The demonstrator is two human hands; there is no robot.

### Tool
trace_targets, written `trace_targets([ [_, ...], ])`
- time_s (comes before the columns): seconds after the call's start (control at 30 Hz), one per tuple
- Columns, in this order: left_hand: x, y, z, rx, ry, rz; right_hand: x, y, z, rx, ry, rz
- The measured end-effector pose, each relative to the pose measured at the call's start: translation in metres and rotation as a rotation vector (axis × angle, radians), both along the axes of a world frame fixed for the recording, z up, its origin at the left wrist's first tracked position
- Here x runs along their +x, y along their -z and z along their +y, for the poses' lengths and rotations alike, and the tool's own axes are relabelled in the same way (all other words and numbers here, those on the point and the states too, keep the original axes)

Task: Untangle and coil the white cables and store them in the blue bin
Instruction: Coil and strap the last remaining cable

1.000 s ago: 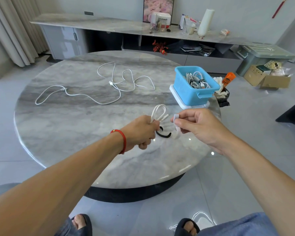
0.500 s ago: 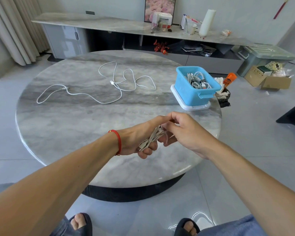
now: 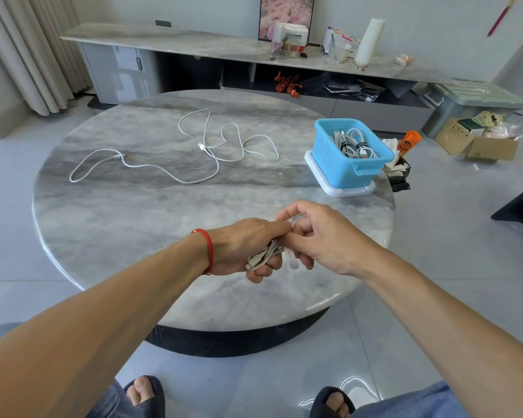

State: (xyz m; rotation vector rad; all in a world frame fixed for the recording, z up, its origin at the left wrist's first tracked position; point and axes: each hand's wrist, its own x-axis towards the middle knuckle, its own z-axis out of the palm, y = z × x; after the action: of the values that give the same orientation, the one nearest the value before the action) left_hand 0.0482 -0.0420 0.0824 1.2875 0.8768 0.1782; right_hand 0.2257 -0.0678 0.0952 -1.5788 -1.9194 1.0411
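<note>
At the centre of the frame the left hand [image 3: 242,247] has its grip clamped on a coiled white cable [image 3: 264,255], while the right hand [image 3: 323,236] pinches the same bundle. The blue bin [image 3: 343,170], upper right on the marble desk [image 3: 133,236], holds coiled cables [image 3: 352,143]. Loose white cables [image 3: 206,152] sprawl across the desk's upper left.

Both forearms are bare, with no sleeves in view. The left hand [image 3: 239,245] has a thin red cord bracelet [image 3: 207,250] round its wrist; the right hand [image 3: 323,239] wears nothing. At the near edge, blue denim [image 3: 411,401] covers the legs, and the feet sit in dark open-toed slippers [image 3: 147,393] with the toes showing.
</note>
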Motion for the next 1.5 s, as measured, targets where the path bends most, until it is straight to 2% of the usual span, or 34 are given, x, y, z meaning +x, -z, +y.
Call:
trace_targets([
  [0.2,0.002,0.002,0.002,0.022,-0.181,-0.020,-0.003,-0.002,-0.005,0.139,0.028,-0.097],
  [0.27,0.002,0.002,0.004,0.014,-0.241,-0.073,-0.005,0.001,-0.006,0.187,0.091,-0.074],
  [0.47,-0.007,-0.012,0.013,-0.073,-0.353,-0.332,-0.007,-0.008,-0.007,0.143,0.337,0.383],
  [0.63,-0.007,-0.018,0.009,0.088,-0.361,-0.354,-0.008,-0.005,-0.009,0.101,0.397,0.523],
  [0.83,-0.008,-0.020,0.006,0.202,-0.358,-0.336,0.004,-0.001,-0.002,0.040,0.222,0.423],
  [0.93,-0.011,-0.022,0.004,0.249,-0.270,-0.357,0.012,-0.002,0.000,-0.069,0.131,0.541],
  [1.07,-0.012,-0.031,-0.003,0.330,-0.052,-0.379,0.032,-0.008,0.004,-0.260,0.044,0.739],
  [1.17,-0.011,-0.033,-0.010,0.413,0.122,-0.289,0.045,-0.012,0.004,-0.401,-0.078,0.665],
  [1.3,-0.008,-0.029,-0.017,0.472,0.291,-0.139,0.049,-0.012,0.001,-0.467,-0.115,0.558],
  [1.4,-0.004,-0.026,-0.018,0.551,0.272,0.066,0.046,-0.011,0.003,-0.379,-0.153,0.386],
  [1.5,0.001,-0.017,-0.018,0.575,0.159,0.198,0.039,-0.013,0.004,-0.217,-0.077,0.231],
])
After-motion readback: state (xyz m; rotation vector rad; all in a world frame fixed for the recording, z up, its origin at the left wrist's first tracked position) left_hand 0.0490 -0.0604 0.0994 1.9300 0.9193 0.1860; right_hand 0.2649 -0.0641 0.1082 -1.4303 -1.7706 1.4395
